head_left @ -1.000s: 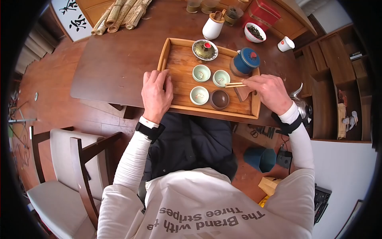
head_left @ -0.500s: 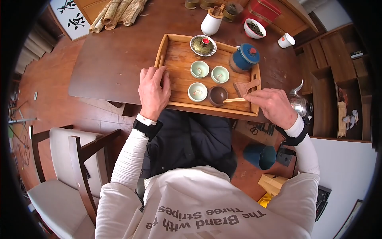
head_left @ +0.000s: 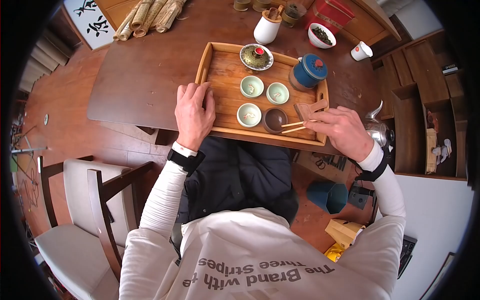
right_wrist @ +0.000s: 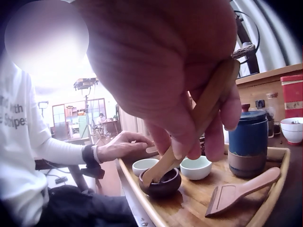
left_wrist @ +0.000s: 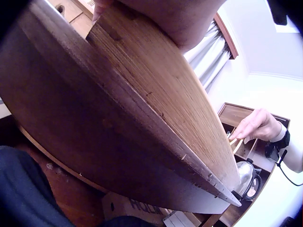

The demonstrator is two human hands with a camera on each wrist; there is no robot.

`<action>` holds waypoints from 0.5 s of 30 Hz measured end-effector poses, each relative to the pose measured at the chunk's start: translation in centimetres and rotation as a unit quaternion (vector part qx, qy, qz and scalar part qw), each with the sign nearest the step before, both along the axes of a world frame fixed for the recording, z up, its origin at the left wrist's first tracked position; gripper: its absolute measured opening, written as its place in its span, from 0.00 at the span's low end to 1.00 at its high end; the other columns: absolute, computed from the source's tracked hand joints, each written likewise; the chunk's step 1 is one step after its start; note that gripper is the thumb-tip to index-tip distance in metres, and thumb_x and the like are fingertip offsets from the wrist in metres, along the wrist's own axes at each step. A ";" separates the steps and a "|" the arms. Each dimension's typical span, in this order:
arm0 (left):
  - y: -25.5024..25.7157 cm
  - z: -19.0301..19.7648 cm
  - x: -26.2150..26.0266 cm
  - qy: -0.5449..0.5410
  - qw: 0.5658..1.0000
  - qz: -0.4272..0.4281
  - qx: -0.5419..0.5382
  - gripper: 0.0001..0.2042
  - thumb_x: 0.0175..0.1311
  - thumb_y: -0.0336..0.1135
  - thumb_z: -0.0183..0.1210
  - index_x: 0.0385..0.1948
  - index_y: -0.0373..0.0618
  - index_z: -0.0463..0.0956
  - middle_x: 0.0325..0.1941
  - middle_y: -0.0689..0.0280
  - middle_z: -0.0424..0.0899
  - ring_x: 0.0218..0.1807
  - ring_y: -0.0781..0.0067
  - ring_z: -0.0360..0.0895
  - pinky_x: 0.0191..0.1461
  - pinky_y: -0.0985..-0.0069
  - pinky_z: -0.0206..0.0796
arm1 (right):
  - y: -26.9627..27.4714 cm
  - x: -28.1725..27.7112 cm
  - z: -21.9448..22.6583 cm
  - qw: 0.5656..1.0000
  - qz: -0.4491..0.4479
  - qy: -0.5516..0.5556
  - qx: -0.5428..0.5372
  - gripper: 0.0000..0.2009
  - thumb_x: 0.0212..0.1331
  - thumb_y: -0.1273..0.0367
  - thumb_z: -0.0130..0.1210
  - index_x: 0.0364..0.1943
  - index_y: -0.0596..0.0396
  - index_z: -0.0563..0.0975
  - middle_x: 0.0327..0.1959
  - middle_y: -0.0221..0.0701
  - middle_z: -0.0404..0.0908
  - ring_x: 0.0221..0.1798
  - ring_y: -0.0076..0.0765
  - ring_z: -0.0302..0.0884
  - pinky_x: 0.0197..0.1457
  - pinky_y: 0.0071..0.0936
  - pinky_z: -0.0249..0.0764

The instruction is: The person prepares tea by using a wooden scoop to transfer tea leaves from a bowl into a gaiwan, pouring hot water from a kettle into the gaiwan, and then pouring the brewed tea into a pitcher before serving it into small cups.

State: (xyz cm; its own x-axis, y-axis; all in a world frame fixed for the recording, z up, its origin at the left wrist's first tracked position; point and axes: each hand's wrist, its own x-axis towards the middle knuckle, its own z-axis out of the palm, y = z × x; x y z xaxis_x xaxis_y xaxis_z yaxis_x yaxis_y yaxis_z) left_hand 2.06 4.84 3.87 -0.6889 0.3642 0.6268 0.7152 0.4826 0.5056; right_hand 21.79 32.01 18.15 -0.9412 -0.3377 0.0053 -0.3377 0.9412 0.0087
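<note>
My right hand [head_left: 347,131] pinches wooden tongs [head_left: 296,127] near the tray's right front. In the head view the tips stand apart at a small dark brown cup [head_left: 275,120]; the right wrist view has one tong arm [right_wrist: 165,165] overlapping the cup's rim. My left hand [head_left: 194,116] grips the left front corner of the wooden tray [head_left: 240,134], fingers over its wall. Three pale green cups [head_left: 249,115] stand beside the dark one. A lidded bowl [head_left: 256,56], a blue lidded pot [head_left: 308,71] and a flat wooden scraper-like tool [right_wrist: 241,190] are also on the tray.
Behind the tray stand a white tool holder [head_left: 267,30], a bowl of dark leaves [head_left: 321,36], a red box [head_left: 332,17] and a white cup [head_left: 361,51]. Rolled bamboo mats [head_left: 150,17] lie at the back left. A metal kettle [head_left: 380,132] stands right of my right hand.
The tongs and right hand have moved toward me, from the right green cup to the dark cup. The tong tips now show spread apart. My left hand stays at the tray corner.
</note>
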 end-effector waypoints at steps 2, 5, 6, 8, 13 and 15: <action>0.0 0.0 0.0 0.001 1.000 -0.001 0.000 0.09 0.61 0.26 0.63 0.43 0.42 0.83 0.34 0.60 0.78 0.40 0.54 0.73 0.44 0.61 0.71 | -0.6 -0.5 0.5 1.000 0.013 0.007 0.013 0.13 0.51 0.72 0.58 0.41 0.49 0.87 0.43 0.27 0.86 0.47 0.37 0.84 0.51 0.34 0.78; 0.1 -0.1 -0.1 0.009 1.000 -0.002 -0.007 0.09 0.61 0.26 0.63 0.43 0.42 0.83 0.34 0.60 0.78 0.40 0.54 0.73 0.44 0.61 0.71 | -1.2 -1.4 0.5 0.996 0.067 0.028 0.052 0.12 0.51 0.69 0.59 0.41 0.49 0.87 0.42 0.27 0.86 0.47 0.34 0.84 0.49 0.32 0.77; 0.0 -0.1 -0.1 0.007 1.000 -0.001 -0.008 0.09 0.61 0.26 0.63 0.43 0.42 0.83 0.34 0.60 0.78 0.40 0.54 0.73 0.44 0.61 0.71 | -1.3 -1.7 0.3 0.993 0.084 0.038 0.067 0.11 0.50 0.69 0.60 0.39 0.50 0.86 0.39 0.27 0.85 0.46 0.33 0.84 0.47 0.31 0.76; -0.1 -0.2 -0.1 0.005 1.000 -0.001 -0.009 0.09 0.61 0.26 0.63 0.43 0.42 0.83 0.34 0.60 0.78 0.40 0.54 0.73 0.44 0.61 0.71 | -1.9 -2.3 -0.2 0.990 0.101 0.048 0.082 0.10 0.49 0.69 0.60 0.37 0.51 0.85 0.36 0.28 0.84 0.44 0.33 0.84 0.45 0.31 0.75; 0.0 -0.1 0.0 0.000 1.000 0.002 -0.004 0.09 0.61 0.26 0.62 0.43 0.41 0.83 0.34 0.60 0.79 0.40 0.54 0.73 0.43 0.60 0.72 | -3.0 -3.3 -0.3 0.982 0.091 -0.004 0.164 0.05 0.47 0.70 0.60 0.28 0.54 0.80 0.26 0.27 0.79 0.39 0.33 0.82 0.40 0.31 0.73; -0.1 -0.2 0.0 0.001 1.000 0.002 -0.001 0.09 0.61 0.26 0.62 0.42 0.41 0.83 0.35 0.59 0.79 0.40 0.53 0.73 0.43 0.60 0.72 | -2.7 -3.4 -0.3 0.986 0.096 -0.004 0.139 0.04 0.47 0.71 0.60 0.28 0.54 0.80 0.27 0.28 0.80 0.39 0.34 0.82 0.40 0.31 0.74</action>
